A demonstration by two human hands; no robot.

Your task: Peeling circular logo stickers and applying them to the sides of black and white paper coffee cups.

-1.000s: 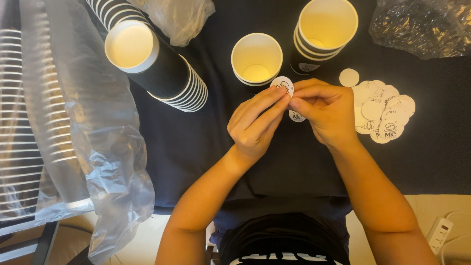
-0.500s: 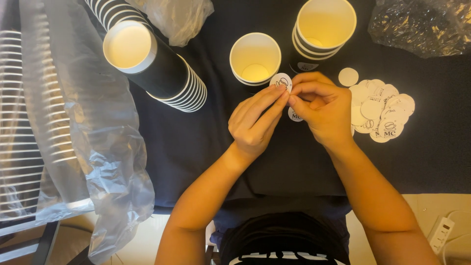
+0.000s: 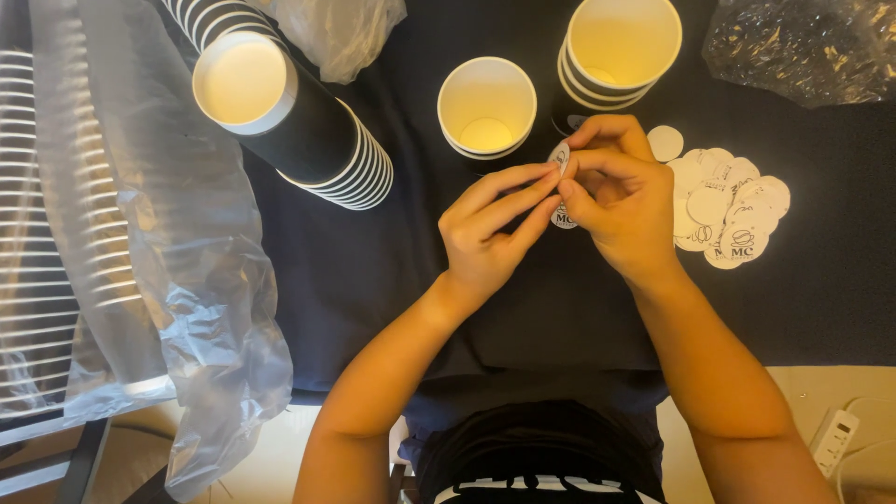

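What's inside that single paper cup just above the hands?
The single cup shows only its bare pale inside. The stack of cups beside it also looks empty; anything between nested cups is hidden.

Sticker pile point(image 3: 728, 205) right of cup point(image 3: 486, 107)

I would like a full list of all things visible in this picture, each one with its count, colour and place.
round sticker: one, white, pinched between both hands' fingertips
second round sticker: one, white with dark print, partly hidden under the hands
sticker pile: many, white, right of the hands on the cloth
single cup: one, black outside, cream inside, upright above the hands
short cup stack: a few, upright, top right
lying cup stack: many, black, top left
plastic sleeve of cups: clear, left edge
tablecloth: dark
left hand: grip on sticker
right hand: grip on sticker
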